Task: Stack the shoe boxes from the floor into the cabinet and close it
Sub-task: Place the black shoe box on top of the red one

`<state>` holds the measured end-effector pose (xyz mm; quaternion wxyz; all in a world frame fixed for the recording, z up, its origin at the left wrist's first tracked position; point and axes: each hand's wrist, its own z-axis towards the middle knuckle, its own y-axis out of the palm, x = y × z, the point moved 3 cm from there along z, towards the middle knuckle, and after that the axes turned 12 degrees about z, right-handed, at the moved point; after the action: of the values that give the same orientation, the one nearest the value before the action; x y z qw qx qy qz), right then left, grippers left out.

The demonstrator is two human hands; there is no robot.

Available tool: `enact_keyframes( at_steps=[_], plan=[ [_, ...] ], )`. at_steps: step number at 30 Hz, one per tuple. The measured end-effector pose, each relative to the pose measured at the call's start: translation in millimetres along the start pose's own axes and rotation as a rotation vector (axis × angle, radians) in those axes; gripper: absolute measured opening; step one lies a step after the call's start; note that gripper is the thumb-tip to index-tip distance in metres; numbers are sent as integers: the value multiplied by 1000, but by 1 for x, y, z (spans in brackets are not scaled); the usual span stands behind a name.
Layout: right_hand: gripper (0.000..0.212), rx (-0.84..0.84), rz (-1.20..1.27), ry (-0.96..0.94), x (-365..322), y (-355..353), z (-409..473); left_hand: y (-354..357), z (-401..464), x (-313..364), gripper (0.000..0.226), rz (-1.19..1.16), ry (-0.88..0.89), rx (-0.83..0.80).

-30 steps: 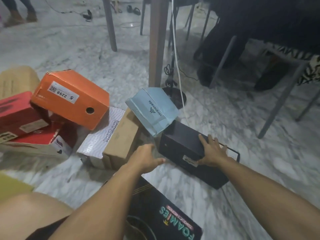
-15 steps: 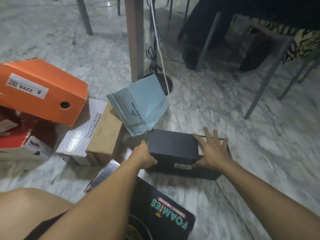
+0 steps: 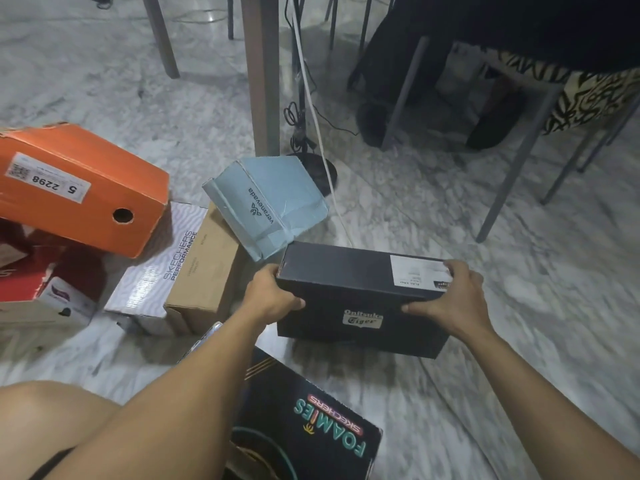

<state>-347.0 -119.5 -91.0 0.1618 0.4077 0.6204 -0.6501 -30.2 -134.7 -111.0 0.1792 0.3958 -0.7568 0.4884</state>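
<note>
A black Onitsuka Tiger shoe box (image 3: 356, 289) is tipped up off the marble floor, its labelled end facing up. My left hand (image 3: 272, 294) grips its left end and my right hand (image 3: 450, 303) grips its right end, thumbs on the near face. Other boxes lie around: an orange one (image 3: 90, 195), a light blue one (image 3: 266, 202) leaning on a brown box (image 3: 204, 268), a white Skechers box (image 3: 156, 268), red boxes (image 3: 31, 271) at far left, and a black Foamies box (image 3: 304, 424) near my knee. No cabinet is in view.
A wooden table leg (image 3: 261, 74) and a round black stand base (image 3: 320, 173) with a white cable stand just behind the boxes. Metal chair legs (image 3: 516, 161) and a dark bag (image 3: 398, 84) fill the back right. Bare floor lies to the right.
My left hand reached in from the left and took the box's left end. Both hands now grip the black box, which has been turned and tilted up toward me.
</note>
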Motion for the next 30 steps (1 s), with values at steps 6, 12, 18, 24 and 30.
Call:
enact_keyframes(
  at_steps=[6, 12, 18, 24, 30],
  plan=[
    [108, 178, 191, -171, -44, -33, -10, -33, -26, 27, 73, -264, 171, 162],
    [110, 312, 362, -212, -80, -55, -18, -57, -59, 47, 60, -336, 343, 286],
    [81, 364, 437, -156, -115, -48, -10, -95, -65, 37, 75, -351, 308, 369],
    [45, 208, 490, -216, -157, 0, 1, -152, -66, 8, 97, -158, 204, 465],
    [63, -223, 487, -244, -175, 93, 2, -178, -55, -52, 144, 73, -45, 453]
  ],
)
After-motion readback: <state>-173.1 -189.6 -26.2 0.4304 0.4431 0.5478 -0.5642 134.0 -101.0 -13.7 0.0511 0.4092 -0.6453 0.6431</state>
